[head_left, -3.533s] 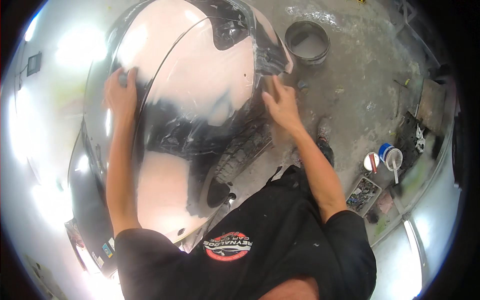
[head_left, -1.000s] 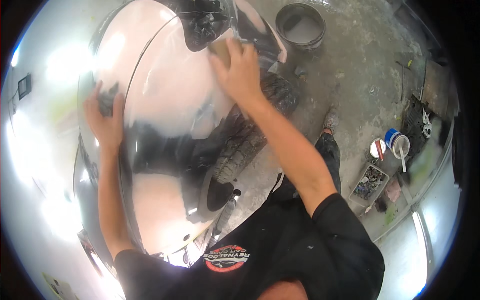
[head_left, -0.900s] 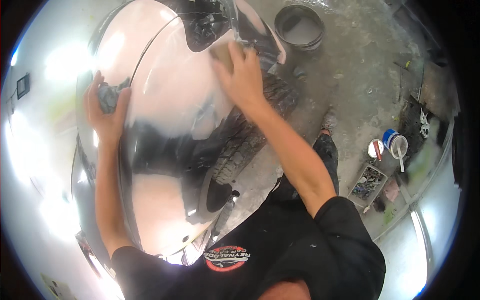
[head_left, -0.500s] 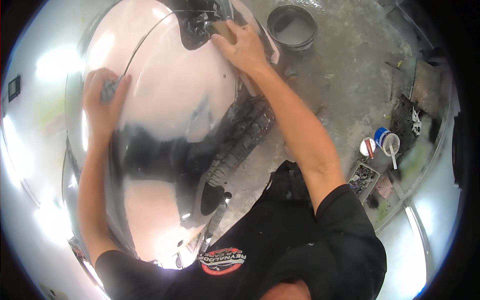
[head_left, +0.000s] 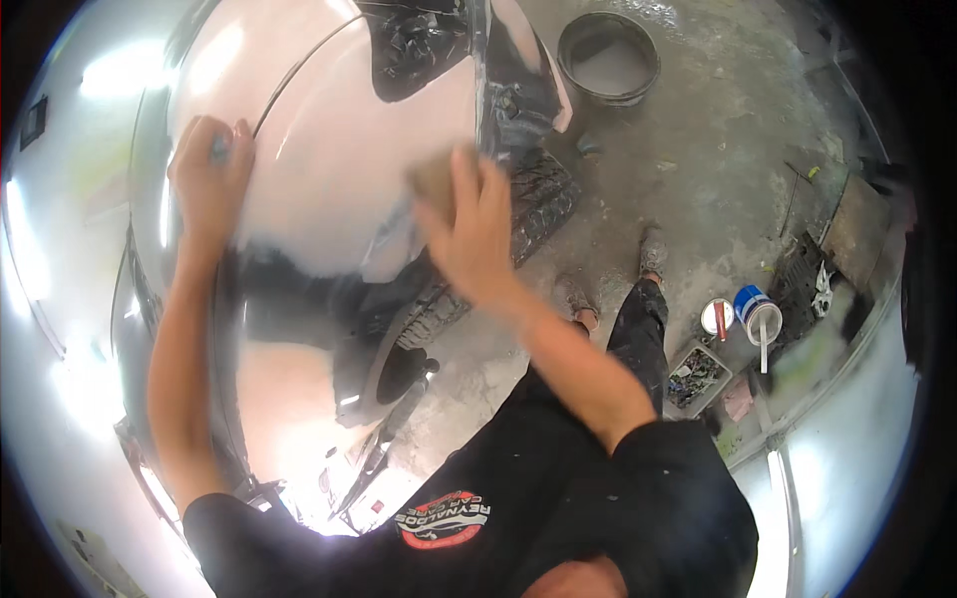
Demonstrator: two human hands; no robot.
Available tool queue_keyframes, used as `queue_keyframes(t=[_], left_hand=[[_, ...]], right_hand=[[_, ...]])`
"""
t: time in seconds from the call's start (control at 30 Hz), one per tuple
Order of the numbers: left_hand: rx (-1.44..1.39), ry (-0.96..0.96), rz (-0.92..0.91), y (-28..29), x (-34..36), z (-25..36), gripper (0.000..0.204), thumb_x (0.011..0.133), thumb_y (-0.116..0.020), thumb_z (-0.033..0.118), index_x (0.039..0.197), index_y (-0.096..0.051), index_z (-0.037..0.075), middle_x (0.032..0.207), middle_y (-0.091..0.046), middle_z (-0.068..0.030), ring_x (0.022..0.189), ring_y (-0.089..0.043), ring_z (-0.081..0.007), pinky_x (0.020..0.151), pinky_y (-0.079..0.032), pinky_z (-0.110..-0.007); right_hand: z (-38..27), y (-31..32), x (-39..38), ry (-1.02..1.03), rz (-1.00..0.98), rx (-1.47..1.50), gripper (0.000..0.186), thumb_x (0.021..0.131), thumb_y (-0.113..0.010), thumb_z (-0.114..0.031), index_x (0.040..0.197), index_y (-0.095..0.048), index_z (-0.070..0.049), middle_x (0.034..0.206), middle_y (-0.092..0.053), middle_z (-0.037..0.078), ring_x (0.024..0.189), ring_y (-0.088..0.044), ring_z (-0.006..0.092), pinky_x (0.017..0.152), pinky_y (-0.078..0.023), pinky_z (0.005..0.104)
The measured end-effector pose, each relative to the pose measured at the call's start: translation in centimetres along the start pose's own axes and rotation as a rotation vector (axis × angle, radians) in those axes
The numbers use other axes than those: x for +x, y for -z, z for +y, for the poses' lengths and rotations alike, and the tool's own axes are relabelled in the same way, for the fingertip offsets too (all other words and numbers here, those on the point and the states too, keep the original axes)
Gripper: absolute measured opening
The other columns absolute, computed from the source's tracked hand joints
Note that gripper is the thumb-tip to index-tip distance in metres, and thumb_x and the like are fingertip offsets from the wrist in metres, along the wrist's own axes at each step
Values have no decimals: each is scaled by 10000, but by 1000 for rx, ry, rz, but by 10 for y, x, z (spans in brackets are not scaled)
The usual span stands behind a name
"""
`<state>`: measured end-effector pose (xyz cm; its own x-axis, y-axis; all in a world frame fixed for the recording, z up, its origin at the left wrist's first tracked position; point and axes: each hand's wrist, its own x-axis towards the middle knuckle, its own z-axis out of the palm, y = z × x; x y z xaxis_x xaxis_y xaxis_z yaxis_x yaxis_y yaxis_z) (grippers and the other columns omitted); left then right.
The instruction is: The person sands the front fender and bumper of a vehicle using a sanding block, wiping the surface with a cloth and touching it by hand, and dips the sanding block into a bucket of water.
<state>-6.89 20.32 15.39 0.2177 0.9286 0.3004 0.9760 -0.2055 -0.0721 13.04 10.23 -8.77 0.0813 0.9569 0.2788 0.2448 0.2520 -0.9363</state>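
A car body panel (head_left: 329,130) in patchy pale pink and glossy black fills the left half, with a dark opening (head_left: 414,50) at its top and a tyre (head_left: 528,214) beneath its right edge. My left hand (head_left: 209,174) rests on the panel's left part, fingers curled round a small blue-grey object, perhaps a cloth, mostly hidden. My right hand (head_left: 469,224), blurred by motion, grips a tan sanding block (head_left: 431,184) against the pink area near the panel's right edge.
A black bucket (head_left: 608,90) of grey liquid stands on the concrete floor (head_left: 698,159) behind the wheel. At the right are a blue can (head_left: 753,304) with a stick, a white lid (head_left: 713,319), a tray of bits (head_left: 698,374), a board (head_left: 852,224) and my feet (head_left: 652,254).
My right hand with the tan block has moved down from the dark opening to the middle right of the panel. My left hand has shifted slightly upward, still holding the blue-grey object.
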Motion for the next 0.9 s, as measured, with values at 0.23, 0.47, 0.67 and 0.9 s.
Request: queue_keyframes(t=[0.23,0.47,0.67,0.9], left_hand=[[39,92,56,-14,-4,28,229,960,-754,14,819,-574,5,800,-550,-32,720,-484,-130,700,-442,-274],[54,89,57,-6,-3,29,234,888,-779,-6,778,-575,24,793,-590,-99,699,-565,-247,669,-476,-357],[10,71,69,-16,0,35,265,889,-777,-32,768,-549,25,804,-590,-84,701,-542,-206,665,-461,-322],[66,-7,95,-12,1,32,263,898,-779,-25,776,-552,23,788,-568,-62,681,-506,-168,641,-437,-302]], right_hand=[[23,11,120,-267,-109,57,863,913,-812,-348,1580,-425,39,1391,-491,333,1245,-521,504,1024,-467,552],[15,16,24,21,-106,56,822,907,-818,-314,1556,-464,45,1321,-493,315,1165,-535,482,960,-481,561],[30,9,148,-308,-121,45,831,917,-806,-320,1578,-447,34,1381,-477,341,1202,-532,503,999,-471,547],[0,7,56,43,-120,40,778,953,-789,-307,1554,-447,49,1305,-525,308,1198,-530,479,1037,-452,516]])
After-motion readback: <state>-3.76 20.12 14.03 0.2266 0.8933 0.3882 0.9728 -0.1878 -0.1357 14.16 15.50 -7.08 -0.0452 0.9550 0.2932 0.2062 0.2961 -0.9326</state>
